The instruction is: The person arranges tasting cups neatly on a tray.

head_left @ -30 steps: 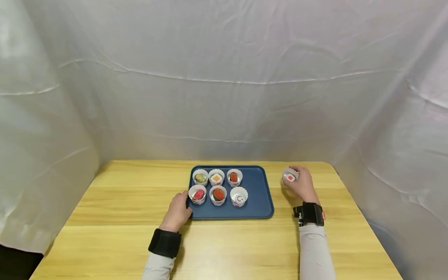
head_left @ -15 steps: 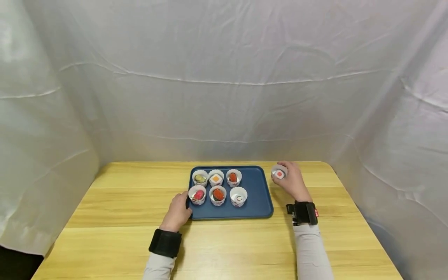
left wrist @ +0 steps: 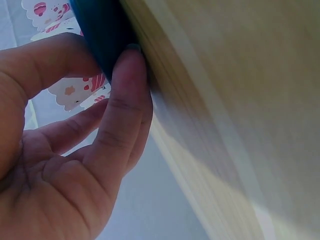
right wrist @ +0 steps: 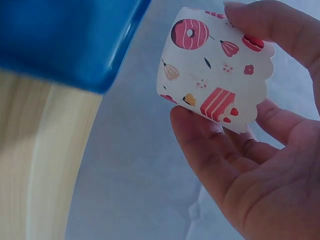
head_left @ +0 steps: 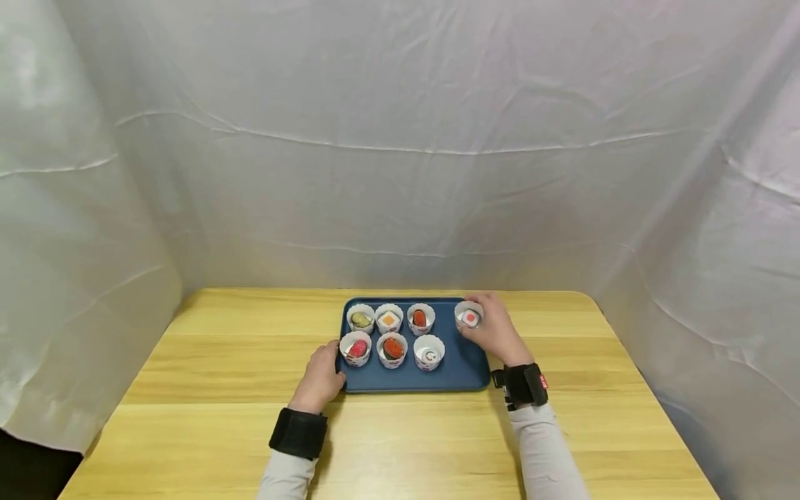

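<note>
My right hand [head_left: 495,331] pinches a paper baking cup [right wrist: 215,67] printed with pink cakes and doughnuts, thumb on one side and fingers on the other. Inside it lies a white sushi roll piece with a red centre [head_left: 470,318]. In the head view the cup overlaps the back right part of the blue tray [head_left: 459,371]; the right wrist view shows it raised above the tray's level. At the tray's left edge, my left hand [head_left: 320,378] grips the rim between thumb and fingers. The cup's contents are hidden in the right wrist view.
Several more paper cups stand in two rows on the tray, among them one with pink-topped sushi [head_left: 356,349], one with orange-topped sushi [head_left: 392,349] and one with a small white roll [head_left: 430,355]. Behind the wooden table [head_left: 412,444] hangs a pale curtain [head_left: 400,173].
My right hand has carried the paper cup left, from the table right of the tray to over the tray's back right. The left hand stays at the tray's left rim.
</note>
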Action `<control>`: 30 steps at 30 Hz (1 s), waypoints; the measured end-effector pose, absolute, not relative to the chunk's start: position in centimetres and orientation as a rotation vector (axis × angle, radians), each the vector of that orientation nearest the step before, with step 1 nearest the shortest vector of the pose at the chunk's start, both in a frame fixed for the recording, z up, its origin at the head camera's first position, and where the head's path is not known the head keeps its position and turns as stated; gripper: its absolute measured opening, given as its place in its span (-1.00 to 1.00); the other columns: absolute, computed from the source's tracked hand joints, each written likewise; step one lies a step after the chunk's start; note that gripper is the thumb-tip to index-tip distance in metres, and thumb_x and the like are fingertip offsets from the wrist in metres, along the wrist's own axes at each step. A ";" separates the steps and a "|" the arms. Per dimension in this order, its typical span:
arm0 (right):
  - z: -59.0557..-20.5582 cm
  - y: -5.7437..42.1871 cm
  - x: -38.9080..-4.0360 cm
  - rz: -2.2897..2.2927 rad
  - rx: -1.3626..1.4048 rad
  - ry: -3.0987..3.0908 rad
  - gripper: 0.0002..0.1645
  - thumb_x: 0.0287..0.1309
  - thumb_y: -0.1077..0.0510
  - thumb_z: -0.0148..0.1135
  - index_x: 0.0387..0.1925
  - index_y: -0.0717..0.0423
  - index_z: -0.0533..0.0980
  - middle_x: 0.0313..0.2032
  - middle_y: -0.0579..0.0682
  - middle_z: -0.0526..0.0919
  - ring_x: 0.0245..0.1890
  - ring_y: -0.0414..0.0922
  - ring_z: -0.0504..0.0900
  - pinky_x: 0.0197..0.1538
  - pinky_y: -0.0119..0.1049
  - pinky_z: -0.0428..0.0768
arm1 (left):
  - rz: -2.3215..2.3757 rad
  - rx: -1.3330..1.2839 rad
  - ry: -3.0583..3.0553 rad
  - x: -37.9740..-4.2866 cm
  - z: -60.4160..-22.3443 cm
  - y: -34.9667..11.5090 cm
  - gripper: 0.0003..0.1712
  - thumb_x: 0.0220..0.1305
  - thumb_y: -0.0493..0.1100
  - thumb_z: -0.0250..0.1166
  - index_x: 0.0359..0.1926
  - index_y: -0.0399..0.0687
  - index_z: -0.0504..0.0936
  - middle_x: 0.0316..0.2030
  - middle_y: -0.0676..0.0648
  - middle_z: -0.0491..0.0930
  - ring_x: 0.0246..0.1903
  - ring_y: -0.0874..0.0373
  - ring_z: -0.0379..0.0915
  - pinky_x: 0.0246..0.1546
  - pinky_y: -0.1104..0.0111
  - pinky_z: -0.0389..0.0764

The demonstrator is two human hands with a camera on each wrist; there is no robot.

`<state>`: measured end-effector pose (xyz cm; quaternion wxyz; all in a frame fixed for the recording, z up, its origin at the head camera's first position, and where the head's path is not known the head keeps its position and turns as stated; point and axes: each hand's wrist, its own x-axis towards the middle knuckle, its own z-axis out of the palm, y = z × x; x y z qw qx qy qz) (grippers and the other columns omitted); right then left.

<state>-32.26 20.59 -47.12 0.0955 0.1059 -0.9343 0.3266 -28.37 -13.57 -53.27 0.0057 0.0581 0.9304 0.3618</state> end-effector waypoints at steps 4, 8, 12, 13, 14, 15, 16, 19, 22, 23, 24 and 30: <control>-47.6 19.5 -32.2 0.975 0.355 -2.802 -0.28 0.02 0.28 0.52 0.24 0.33 0.47 0.11 0.33 0.48 -0.01 0.16 0.49 0.07 0.07 0.58 | 1.139 0.187 2.912 -28.4 -53.3 -13.6 -0.35 0.14 -0.53 0.27 0.29 -0.58 0.37 0.12 -0.49 0.52 0.11 -0.30 0.47 0.24 -0.12 0.48; -48.1 18.6 -32.1 0.967 0.401 -2.843 -0.32 0.04 0.26 0.52 0.22 0.32 0.49 0.09 0.31 0.48 -0.05 0.13 0.49 0.02 0.00 0.57 | 1.138 0.183 2.906 -28.3 -53.5 -13.6 -0.35 0.15 -0.52 0.27 0.29 -0.57 0.37 0.13 -0.49 0.51 0.11 -0.29 0.47 0.24 -0.11 0.48; -48.7 18.2 -32.2 0.955 0.431 -2.870 -0.33 0.03 0.25 0.53 0.20 0.31 0.51 0.08 0.27 0.50 -0.05 0.11 0.50 0.03 -0.01 0.58 | 1.134 0.192 2.913 -28.3 -53.7 -13.6 -0.35 0.13 -0.53 0.28 0.28 -0.57 0.38 0.11 -0.48 0.52 0.10 -0.29 0.48 0.23 -0.12 0.49; -48.9 18.2 -32.3 0.943 0.439 -2.875 -0.33 0.03 0.25 0.53 0.19 0.30 0.51 0.08 0.27 0.50 -0.05 0.10 0.50 0.03 0.00 0.58 | 1.136 0.194 2.915 -28.3 -53.7 -13.6 -0.35 0.12 -0.53 0.28 0.28 -0.57 0.38 0.11 -0.48 0.52 0.10 -0.29 0.48 0.23 -0.11 0.49; -49.0 18.1 -32.3 0.940 0.439 -2.886 -0.33 0.04 0.24 0.53 0.19 0.29 0.51 0.08 0.25 0.51 -0.03 0.10 0.51 0.05 0.01 0.58 | 1.138 0.197 2.918 -28.3 -53.7 -13.6 -0.35 0.11 -0.54 0.28 0.28 -0.58 0.38 0.10 -0.49 0.52 0.10 -0.30 0.48 0.23 -0.12 0.50; -49.1 18.1 -32.3 0.936 0.436 -2.897 -0.33 0.04 0.23 0.53 0.20 0.28 0.51 0.10 0.25 0.51 -0.01 0.10 0.51 0.07 0.02 0.58 | 1.140 0.196 2.919 -28.3 -53.7 -13.7 -0.34 0.10 -0.54 0.28 0.27 -0.58 0.38 0.09 -0.49 0.53 0.10 -0.30 0.48 0.22 -0.12 0.50; -49.2 18.1 -32.4 0.934 0.435 -2.907 -0.33 0.05 0.23 0.52 0.20 0.27 0.51 0.11 0.24 0.51 0.00 0.10 0.50 0.09 0.03 0.58 | 1.141 0.198 2.921 -28.3 -53.7 -13.7 -0.34 0.10 -0.54 0.29 0.27 -0.58 0.38 0.09 -0.49 0.53 0.10 -0.31 0.48 0.22 -0.12 0.50; -49.3 18.1 -32.4 0.931 0.428 -2.927 -0.33 0.08 0.21 0.51 0.22 0.26 0.50 0.14 0.24 0.50 0.03 0.11 0.49 0.12 0.04 0.56 | 1.144 0.189 2.914 -28.2 -53.6 -13.7 -0.33 0.09 -0.55 0.29 0.28 -0.58 0.38 0.10 -0.49 0.52 0.13 -0.31 0.48 0.23 -0.11 0.49; -49.1 18.1 -32.3 0.943 0.426 -2.925 -0.33 0.07 0.21 0.51 0.22 0.27 0.50 0.14 0.24 0.50 0.02 0.11 0.49 0.12 0.04 0.56 | 1.140 0.186 2.909 -28.1 -53.5 -13.6 -0.33 0.10 -0.54 0.29 0.28 -0.58 0.38 0.12 -0.49 0.52 0.14 -0.31 0.47 0.23 -0.11 0.49; -49.1 18.1 -32.3 0.942 0.429 -2.919 -0.33 0.07 0.22 0.51 0.22 0.27 0.50 0.13 0.24 0.50 0.01 0.11 0.49 0.10 0.04 0.57 | 1.139 0.186 2.909 -28.1 -53.5 -13.6 -0.33 0.10 -0.54 0.29 0.28 -0.58 0.38 0.12 -0.49 0.51 0.14 -0.31 0.47 0.23 -0.12 0.49; -49.0 18.1 -32.3 0.941 0.433 -2.916 -0.33 0.07 0.22 0.51 0.22 0.28 0.50 0.13 0.25 0.51 0.00 0.11 0.49 0.09 0.04 0.57 | 1.138 0.185 2.910 -28.1 -53.5 -13.7 -0.33 0.11 -0.54 0.29 0.28 -0.57 0.38 0.12 -0.49 0.51 0.14 -0.31 0.47 0.23 -0.11 0.49; -48.8 18.1 -32.3 0.954 0.430 -2.905 -0.34 0.06 0.22 0.51 0.21 0.29 0.51 0.12 0.24 0.52 -0.03 0.09 0.50 0.03 -0.02 0.58 | 1.136 0.178 2.911 -28.1 -53.4 -13.7 -0.34 0.12 -0.53 0.28 0.29 -0.58 0.37 0.12 -0.50 0.51 0.14 -0.32 0.47 0.24 -0.12 0.48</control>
